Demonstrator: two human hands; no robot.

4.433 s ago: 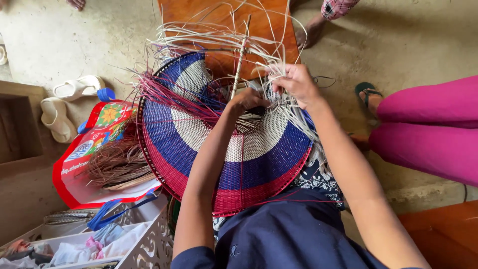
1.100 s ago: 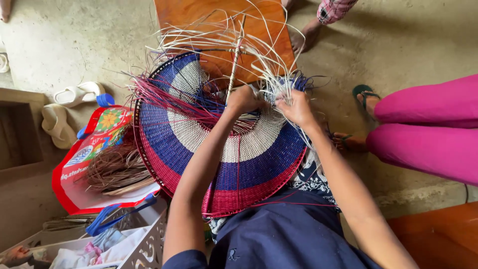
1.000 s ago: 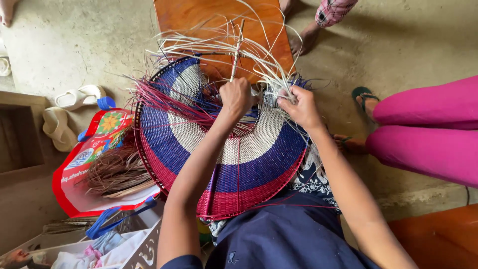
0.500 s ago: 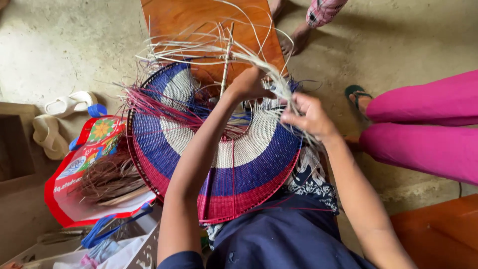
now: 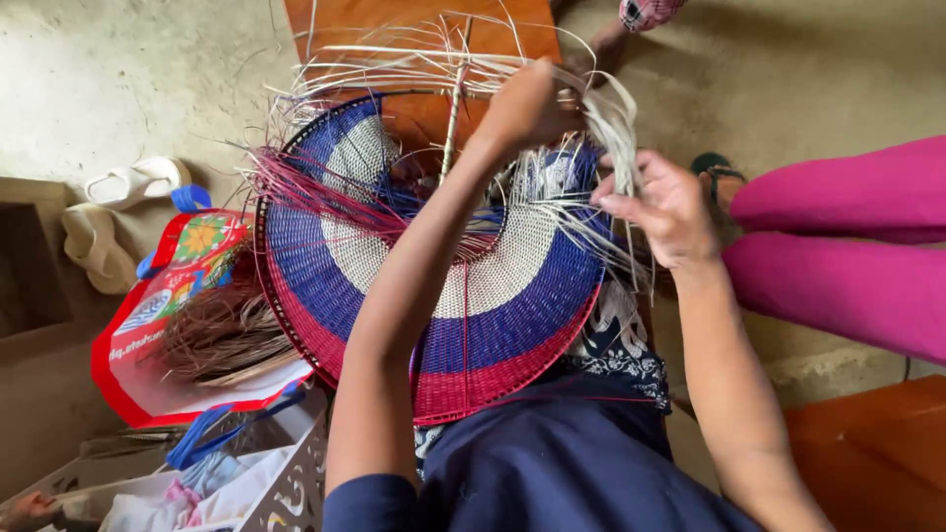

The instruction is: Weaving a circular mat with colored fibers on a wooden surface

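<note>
From the head view, a round woven basket (image 5: pixel 463 305) in blue, cream and red bands rests on the person's lap, loose pale strands (image 5: pixel 414 69) fanning from its far rim. The left hand (image 5: pixel 527 103) has its fingers closed on strands at that rim. The right hand (image 5: pixel 665 207) pinches a bundle of strands just beside it. A red bag (image 5: pixel 148 335) of fibres lies on the floor at left.

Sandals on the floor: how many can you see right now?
3. Two white sandals lie together at the left, beside the red bag. One dark sandal sits at the right, by the pink-clad legs, partly hidden behind the right hand. Others may be hidden.
</note>
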